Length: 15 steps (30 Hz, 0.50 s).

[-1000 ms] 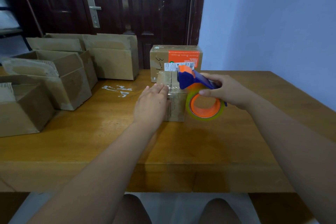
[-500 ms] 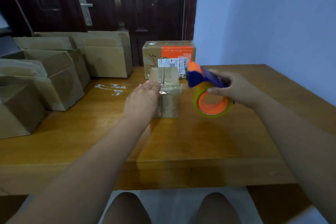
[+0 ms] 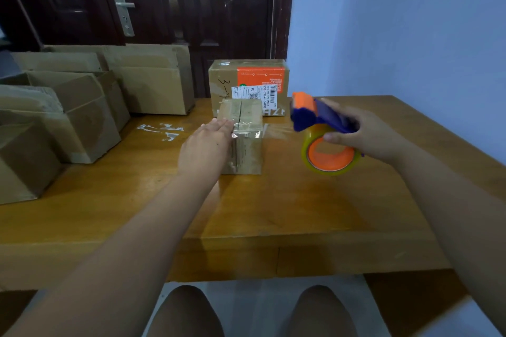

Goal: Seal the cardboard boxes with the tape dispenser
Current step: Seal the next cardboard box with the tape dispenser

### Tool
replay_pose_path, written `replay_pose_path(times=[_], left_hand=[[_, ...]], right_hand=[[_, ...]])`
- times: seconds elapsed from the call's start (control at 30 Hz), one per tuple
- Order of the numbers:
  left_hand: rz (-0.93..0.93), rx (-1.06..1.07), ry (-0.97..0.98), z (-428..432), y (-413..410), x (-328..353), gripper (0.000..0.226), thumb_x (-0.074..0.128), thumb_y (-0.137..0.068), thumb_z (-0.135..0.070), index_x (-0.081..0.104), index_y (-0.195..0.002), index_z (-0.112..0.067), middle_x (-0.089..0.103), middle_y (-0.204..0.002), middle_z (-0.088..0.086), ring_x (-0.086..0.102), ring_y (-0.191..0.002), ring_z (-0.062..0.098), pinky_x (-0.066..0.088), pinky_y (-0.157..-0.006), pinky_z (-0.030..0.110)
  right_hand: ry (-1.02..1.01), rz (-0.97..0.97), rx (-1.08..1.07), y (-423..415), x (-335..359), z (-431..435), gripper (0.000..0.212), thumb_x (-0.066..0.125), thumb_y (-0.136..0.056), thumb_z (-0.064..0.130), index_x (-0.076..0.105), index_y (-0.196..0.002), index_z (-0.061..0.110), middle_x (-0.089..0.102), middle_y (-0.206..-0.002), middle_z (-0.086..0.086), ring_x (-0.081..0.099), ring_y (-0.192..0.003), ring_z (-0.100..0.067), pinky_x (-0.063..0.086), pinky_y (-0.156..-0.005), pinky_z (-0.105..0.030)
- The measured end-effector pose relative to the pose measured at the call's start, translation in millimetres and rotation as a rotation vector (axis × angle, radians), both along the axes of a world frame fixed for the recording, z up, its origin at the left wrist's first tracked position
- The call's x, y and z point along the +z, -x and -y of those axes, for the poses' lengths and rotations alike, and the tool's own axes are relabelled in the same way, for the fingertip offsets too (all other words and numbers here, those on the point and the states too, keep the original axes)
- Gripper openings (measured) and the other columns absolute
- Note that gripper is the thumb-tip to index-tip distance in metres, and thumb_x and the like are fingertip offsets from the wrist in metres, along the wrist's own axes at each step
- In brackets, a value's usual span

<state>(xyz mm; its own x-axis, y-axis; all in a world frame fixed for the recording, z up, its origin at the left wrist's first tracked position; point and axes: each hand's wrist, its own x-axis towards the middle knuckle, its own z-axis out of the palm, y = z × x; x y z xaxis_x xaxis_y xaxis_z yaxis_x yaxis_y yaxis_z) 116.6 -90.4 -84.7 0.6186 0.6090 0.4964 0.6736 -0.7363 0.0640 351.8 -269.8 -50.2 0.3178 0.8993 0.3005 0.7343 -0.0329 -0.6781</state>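
A small sealed cardboard box (image 3: 244, 142) sits near the middle of a wooden surface (image 3: 273, 213), a strip of clear tape (image 3: 276, 131) stretching from its top right edge to a tape dispenser (image 3: 306, 117) held in the air just right of it. The right hand (image 3: 367, 135) grips the blue and orange dispenser, fingers curled around it. The left hand (image 3: 204, 149) lies flat against the box's left side, fingers straight and together. Just behind stands a larger box with an orange label (image 3: 247, 82). Open cardboard boxes (image 3: 82, 117) crowd the surface's left, with tape scraps (image 3: 161, 130) nearby
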Motion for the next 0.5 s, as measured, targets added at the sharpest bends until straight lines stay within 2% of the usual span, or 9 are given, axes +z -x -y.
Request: replay_pose_path(times=[0.07,0.17,0.23,0.3,0.4,0.5], left_hand=[[0.022,-0.002,0.003,-1.1,0.1,-0.6,0.051,0.053,-0.096,-0.014,0.038,-0.143,-0.019,0.042,-0.147,0.004,0.039,-0.135,0.023,0.037,-0.105,0.040],[0.048,-0.014,0.003,-2.7,-0.9,-1.8,0.044,0.050,-0.099,-0.017,0.041,-0.141,-0.019,0.045,-0.145,0.004,0.040,-0.134,0.023,0.037,-0.105,0.040],[0.061,-0.034,-0.003,-4.9,-2.1,-2.6,0.043,0.048,-0.099,-0.016,0.041,-0.142,-0.020,0.044,-0.145,0.003,0.039,-0.135,0.023,0.036,-0.107,0.039],[0.069,-0.057,-0.004,-6.8,-2.1,-3.6,0.044,0.048,-0.099,-0.013,0.041,-0.142,-0.019,0.044,-0.146,0.003,0.038,-0.135,0.022,0.034,-0.108,0.038],[0.089,-0.081,0.009,-6.0,0.1,-3.6,0.039,0.046,-0.100,-0.021,0.046,-0.138,-0.018,0.047,-0.143,0.004,0.040,-0.134,0.024,0.036,-0.106,0.039],[0.110,-0.094,0.004,-2.8,1.6,-1.6,0.036,0.044,-0.100,-0.020,0.048,-0.135,-0.016,0.050,-0.140,0.006,0.043,-0.132,0.025,0.037,-0.105,0.039]], right_hand=[[-0.010,-0.059,0.012,-1.2,-1.8,6.6,0.068,0.067,-0.072,0.051,0.036,-0.132,0.060,0.047,-0.115,0.046,0.054,-0.111,0.003,0.044,-0.088,-0.017],[0.096,0.115,0.007,6.6,1.4,10.3,0.068,0.065,-0.070,0.057,0.028,-0.125,0.071,0.046,-0.117,0.043,0.050,-0.106,0.000,0.040,-0.082,-0.008],[0.180,0.269,-0.018,7.6,5.8,6.6,0.070,0.065,-0.074,0.057,0.024,-0.129,0.069,0.047,-0.126,0.027,0.047,-0.105,-0.005,0.038,-0.080,-0.014],[0.234,0.378,-0.033,5.6,9.2,0.6,0.071,0.066,-0.080,0.052,0.022,-0.135,0.064,0.046,-0.123,0.017,0.045,-0.102,-0.009,0.036,-0.078,-0.020],[0.301,0.449,-0.050,10.0,14.1,-6.7,0.070,0.064,-0.084,0.051,0.023,-0.140,0.057,0.045,-0.117,0.013,0.043,-0.101,-0.012,0.034,-0.081,-0.029],[0.291,0.465,-0.030,16.4,18.1,-11.7,0.066,0.064,-0.085,0.048,0.029,-0.141,0.052,0.049,-0.122,0.013,0.045,-0.100,-0.012,0.035,-0.079,-0.028]])
